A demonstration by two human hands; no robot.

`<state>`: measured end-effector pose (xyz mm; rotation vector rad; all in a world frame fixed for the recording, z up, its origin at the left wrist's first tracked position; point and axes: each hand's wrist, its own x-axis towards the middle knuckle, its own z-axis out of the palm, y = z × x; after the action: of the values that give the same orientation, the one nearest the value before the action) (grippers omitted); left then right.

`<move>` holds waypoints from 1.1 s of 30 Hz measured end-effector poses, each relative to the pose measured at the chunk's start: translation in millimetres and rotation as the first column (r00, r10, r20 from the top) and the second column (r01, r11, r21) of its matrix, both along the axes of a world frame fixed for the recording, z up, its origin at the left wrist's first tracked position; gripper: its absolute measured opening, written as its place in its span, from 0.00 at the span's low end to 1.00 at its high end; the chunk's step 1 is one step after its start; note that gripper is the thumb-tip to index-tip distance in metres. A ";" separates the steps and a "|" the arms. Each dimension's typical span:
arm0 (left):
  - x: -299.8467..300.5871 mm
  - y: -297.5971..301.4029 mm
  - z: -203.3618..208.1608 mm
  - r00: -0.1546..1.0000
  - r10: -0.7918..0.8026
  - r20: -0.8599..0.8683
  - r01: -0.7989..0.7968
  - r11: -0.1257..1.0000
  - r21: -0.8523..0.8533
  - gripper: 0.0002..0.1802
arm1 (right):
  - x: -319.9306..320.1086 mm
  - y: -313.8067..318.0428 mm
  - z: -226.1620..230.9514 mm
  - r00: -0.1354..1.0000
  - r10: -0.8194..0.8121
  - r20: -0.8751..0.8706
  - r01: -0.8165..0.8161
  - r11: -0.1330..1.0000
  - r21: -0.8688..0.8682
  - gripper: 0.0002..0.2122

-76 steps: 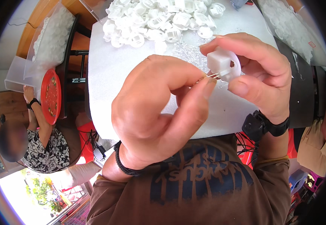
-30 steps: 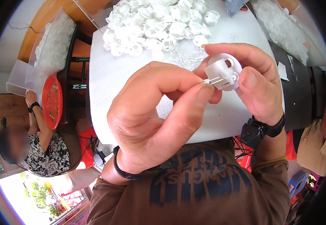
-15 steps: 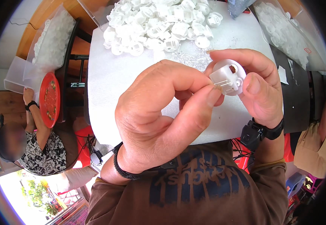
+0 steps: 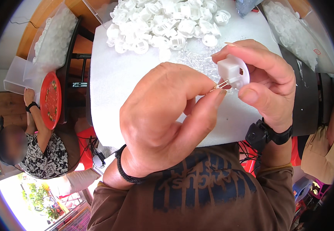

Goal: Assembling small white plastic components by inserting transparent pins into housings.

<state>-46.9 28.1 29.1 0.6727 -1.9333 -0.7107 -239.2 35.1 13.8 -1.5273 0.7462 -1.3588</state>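
Head view: thin metal leads (image 4: 223, 84) meet a white plastic part (image 4: 228, 69) between two hands

The left hand (image 4: 167, 119) has a narrow grip, thumb and forefinger pinched together on the leads. Two leads stick out side by side past the fingertips toward the plastic part; whatever else sits in the pinch is hidden. The tips of the leads reach the part's near side, but whether they have entered it cannot be told.

The right hand (image 4: 272, 82) has a wider, curved grip, holding the plastic part by its round flange between thumb and fingers. The part is raised over the bench (image 4: 107, 100), tilted, with its boxy end toward the left hand and a dark opening in the flange.

Behind the hands, a heap of similar white parts (image 4: 155, 27) covers the far side of the white bench top. Many small, clear, thin pieces (image 4: 195, 57) lie scattered between that heap and the hands. A bluish bag (image 4: 245, 7) sits at the far edge. To the right is a clear container (image 4: 290, 34) full of pale pieces.

A black braided band (image 4: 125, 169) circles the left wrist, and a black strapped device (image 4: 260, 132) the right. Off to the left, a co-worker (image 4: 45, 156) sits near a red tray (image 4: 50, 101).
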 end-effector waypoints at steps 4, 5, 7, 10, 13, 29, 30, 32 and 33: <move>0.9 -1.0 -1.2 0.997 0.029 0.066 -0.016 0.981 -0.192 0.11 | 0.0 2.0 4.5 0.998 0.056 0.009 -0.057 0.992 0.116 0.23; 0.7 -0.4 -1.8 0.997 0.048 0.063 -0.033 0.974 -0.225 0.11 | 0.8 2.9 4.9 0.998 0.056 0.005 -0.056 0.986 0.159 0.23; -0.3 -0.8 -2.3 0.996 0.056 0.065 -0.039 0.972 -0.230 0.11 | 1.4 2.6 4.2 0.999 0.050 0.014 -0.052 0.984 0.170 0.23; 0.0 -2.1 -2.7 0.996 0.044 0.078 -0.027 0.977 -0.214 0.11 | 1.5 3.0 3.5 0.998 0.057 -0.010 -0.055 0.988 0.141 0.23; -0.1 -1.2 -2.8 0.996 0.025 0.082 -0.012 0.987 -0.162 0.11 | 0.5 1.4 1.7 0.996 0.075 -0.049 -0.071 0.995 0.077 0.23; 1.2 11.5 -2.6 0.999 0.045 -0.023 -0.040 0.985 0.167 0.06 | -0.1 1.1 1.0 0.993 0.116 -0.006 -0.115 0.989 0.095 0.21; 0.9 11.9 -2.3 0.999 0.043 -0.023 -0.039 0.985 0.167 0.06 | -0.5 1.5 1.1 0.993 0.114 -0.005 -0.113 0.989 0.094 0.21; 0.5 12.8 -1.8 1.000 0.024 0.003 -0.025 0.989 0.143 0.06 | -1.5 2.2 0.9 0.989 0.142 -0.029 -0.140 0.987 0.077 0.21; 0.3 12.5 -2.5 1.000 0.024 0.004 -0.024 0.990 0.142 0.06 | -1.4 1.8 0.2 0.989 0.142 -0.028 -0.139 0.987 0.076 0.21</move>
<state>-46.6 40.6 26.7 0.7833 -1.8865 -0.8384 -240.6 36.9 14.0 -1.5184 0.6881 -1.1918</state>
